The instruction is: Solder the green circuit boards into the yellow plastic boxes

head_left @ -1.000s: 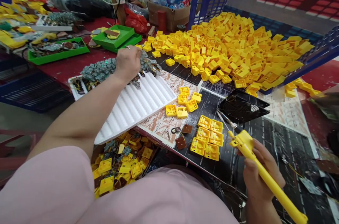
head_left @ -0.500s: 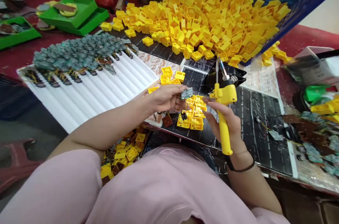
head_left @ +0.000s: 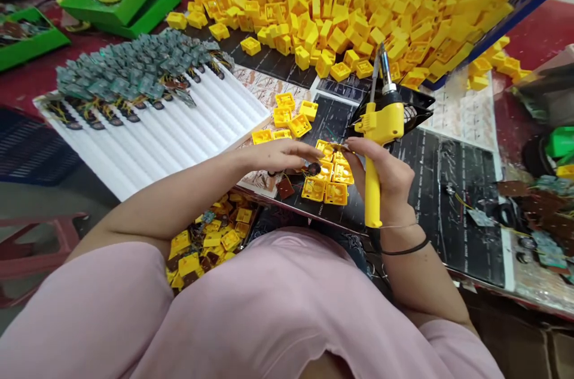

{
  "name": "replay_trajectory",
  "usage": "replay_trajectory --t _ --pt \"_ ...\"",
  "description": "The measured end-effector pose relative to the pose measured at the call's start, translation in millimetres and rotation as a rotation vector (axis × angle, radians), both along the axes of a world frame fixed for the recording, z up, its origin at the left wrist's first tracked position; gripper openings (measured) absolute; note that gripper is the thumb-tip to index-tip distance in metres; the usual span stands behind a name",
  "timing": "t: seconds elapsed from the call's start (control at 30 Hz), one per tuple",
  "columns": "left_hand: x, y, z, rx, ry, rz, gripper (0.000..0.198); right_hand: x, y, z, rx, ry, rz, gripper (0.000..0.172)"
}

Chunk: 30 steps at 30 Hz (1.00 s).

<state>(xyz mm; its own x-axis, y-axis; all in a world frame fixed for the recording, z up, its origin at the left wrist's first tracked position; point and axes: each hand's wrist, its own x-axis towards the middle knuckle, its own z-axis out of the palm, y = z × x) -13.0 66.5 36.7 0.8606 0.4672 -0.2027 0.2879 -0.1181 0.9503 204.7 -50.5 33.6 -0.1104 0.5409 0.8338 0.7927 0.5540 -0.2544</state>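
Note:
My right hand point(head_left: 385, 179) is wrapped round the yellow handle of a soldering gun point(head_left: 373, 188), its metal tip pointing up and away. The thumb and forefinger of that hand also pinch a small circuit board point(head_left: 337, 147), seen nearly edge-on. Close by on the left, my left hand point(head_left: 287, 156) has its fingers bent round a small round black part point(head_left: 313, 169); its thumb is mostly hidden. Beneath both hands lies a block of open yellow housings point(head_left: 336, 192), set side by side on the black mat. A brown board point(head_left: 285, 188) lies to their left.
A white ridged foam tray point(head_left: 192, 128) carries rows of wired circuit boards point(head_left: 121, 74). Yellow housings point(head_left: 314, 14) spill from a blue crate point(head_left: 497, 44) at the back. A black fan point(head_left: 415, 105) stands behind the soldering gun. Loose boards point(head_left: 547, 205) lie at right.
The circuit board has passed from my left fingers to my right thumb and forefinger and turned edge-on. My left fingers have come to the black part. The view has shifted slightly.

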Motion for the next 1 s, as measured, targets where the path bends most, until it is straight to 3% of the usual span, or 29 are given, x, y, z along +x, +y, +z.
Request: replay_trajectory --t 0.1,0.2,0.37,0.5,0.6,0.8,0.9,1.0 --pt "-2.8 1.0 -1.2 0.157 0.039 -0.054 0.025 -2.2 2.0 5.1 -0.023 0.02 -0.078 0.027" --pt "-7.8 4.8 7.5 0.209 0.02 0.018 0.024 -0.8 -0.3 10.0 -0.051 0.135 -0.1 0.025" --pt "-42.4 10.9 45.3 0.45 0.064 0.213 0.025 -1.6 -11.3 11.9 -0.127 0.263 -0.053 0.033" --pt "-64.8 0.1 66.2 0.71 0.174 0.208 0.028 -14.0 -15.2 11.5 -0.11 0.257 0.011 0.034" --pt "-64.3 -13.7 65.6 0.779 0.187 0.24 0.032 -26.0 -15.1 12.4 -0.112 0.289 0.04 0.032" --pt "-40.2 -32.6 45.5 0.755 0.039 0.355 0.029 -36.3 -22.3 11.0 -0.157 0.259 0.047 0.026" --pt "-39.9 -28.4 38.5 0.772 0.064 0.464 0.03 -26.3 -29.2 9.7 -0.145 0.313 0.027 0.031" --pt "-61.2 -14.4 39.1 0.735 0.144 0.504 0.031 -12.5 -35.5 9.0 -0.151 0.384 -0.008 0.036"
